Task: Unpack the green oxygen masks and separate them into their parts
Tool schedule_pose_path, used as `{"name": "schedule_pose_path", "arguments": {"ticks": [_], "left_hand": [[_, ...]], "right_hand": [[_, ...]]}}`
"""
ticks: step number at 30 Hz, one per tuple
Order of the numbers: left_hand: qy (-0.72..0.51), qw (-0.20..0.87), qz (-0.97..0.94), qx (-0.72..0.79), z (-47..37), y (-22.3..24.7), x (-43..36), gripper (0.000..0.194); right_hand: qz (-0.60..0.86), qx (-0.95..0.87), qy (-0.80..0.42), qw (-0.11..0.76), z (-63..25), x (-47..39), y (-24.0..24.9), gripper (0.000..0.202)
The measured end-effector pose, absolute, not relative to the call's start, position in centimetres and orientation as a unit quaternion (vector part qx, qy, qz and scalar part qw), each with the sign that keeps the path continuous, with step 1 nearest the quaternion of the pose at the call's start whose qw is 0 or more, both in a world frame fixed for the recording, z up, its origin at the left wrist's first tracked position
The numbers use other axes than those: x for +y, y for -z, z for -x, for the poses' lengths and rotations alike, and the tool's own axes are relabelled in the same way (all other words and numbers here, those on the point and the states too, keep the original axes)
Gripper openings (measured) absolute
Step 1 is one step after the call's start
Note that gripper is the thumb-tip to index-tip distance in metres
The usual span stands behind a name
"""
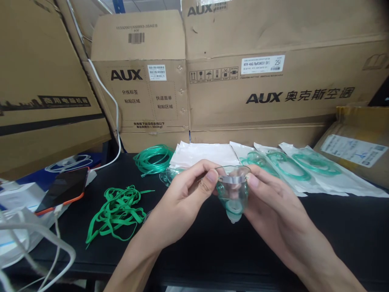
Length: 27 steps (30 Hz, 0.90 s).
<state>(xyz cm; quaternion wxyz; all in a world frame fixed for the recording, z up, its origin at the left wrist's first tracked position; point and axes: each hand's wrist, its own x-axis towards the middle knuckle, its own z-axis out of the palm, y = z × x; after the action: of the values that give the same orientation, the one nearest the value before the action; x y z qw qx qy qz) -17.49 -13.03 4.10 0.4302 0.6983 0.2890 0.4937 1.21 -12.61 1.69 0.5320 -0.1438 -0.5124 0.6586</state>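
Between my two hands, above the black table, is a clear green-tinted oxygen mask (233, 192) with a metal nose strip (233, 180) across it. My left hand (194, 186) pinches the mask's left edge at one end of the strip. On the opposite edge, the thumb and fingers of my right hand (267, 190) close on the other end. The mask's whitish connector (234, 217) points down toward me. Behind my left hand, another clear mask (168, 175) is partly hidden.
Left of my hands lie tangled green elastic straps (118, 215), with coiled green tubing (153, 159) behind. White packets (319, 166) with green tubing line the back right. Cardboard boxes (219, 93) wall the back. A phone (65, 188) and white cables (39, 235) occupy the left.
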Motion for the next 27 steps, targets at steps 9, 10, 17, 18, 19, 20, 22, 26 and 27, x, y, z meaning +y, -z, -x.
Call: {"name": "schedule_pose_path", "arguments": {"ticks": [9,10,17,18,19,20,22,26,27], "left_hand": [[-0.516,0.338,-0.731,0.291,17.7,-3.8,-13.1,0.024],[-0.513,0.331,-0.738,0.288,17.7,-3.7,-13.1,0.024],[-0.487,0.339,-0.767,0.243,17.8,-3.8,-12.8,0.025],[-0.486,0.338,-0.769,0.241,17.8,-3.8,-12.7,0.025],[-0.485,0.339,-0.77,0.241,17.9,-3.7,-12.6,0.025],[-0.483,0.343,-0.769,0.24,18.0,-3.7,-12.6,0.024],[-0.476,0.352,-0.769,0.241,18.4,-3.6,-12.4,0.023],[-0.439,0.37,-0.773,0.27,19.1,-3.7,-12.4,0.02],[-0.428,0.369,-0.774,0.284,19.2,-3.8,-12.4,0.019]], "right_hand": [[0.141,-0.551,-0.642,0.514,-1.1,-12.2,-1.4,0.015],[0.136,-0.554,-0.641,0.513,-1.1,-12.1,-1.3,0.014],[0.132,-0.564,-0.646,0.497,-1.2,-12.0,-1.0,0.011],[0.136,-0.565,-0.643,0.498,-1.2,-12.0,-1.1,0.012],[0.14,-0.566,-0.641,0.499,-1.2,-12.1,-1.2,0.012],[0.146,-0.568,-0.638,0.499,-1.3,-12.1,-1.3,0.013],[0.161,-0.571,-0.63,0.501,-1.5,-12.2,-1.7,0.013],[0.199,-0.564,-0.639,0.483,-2.3,-12.0,-2.4,0.014],[0.212,-0.563,-0.642,0.476,-2.6,-11.9,-2.5,0.014]]}}
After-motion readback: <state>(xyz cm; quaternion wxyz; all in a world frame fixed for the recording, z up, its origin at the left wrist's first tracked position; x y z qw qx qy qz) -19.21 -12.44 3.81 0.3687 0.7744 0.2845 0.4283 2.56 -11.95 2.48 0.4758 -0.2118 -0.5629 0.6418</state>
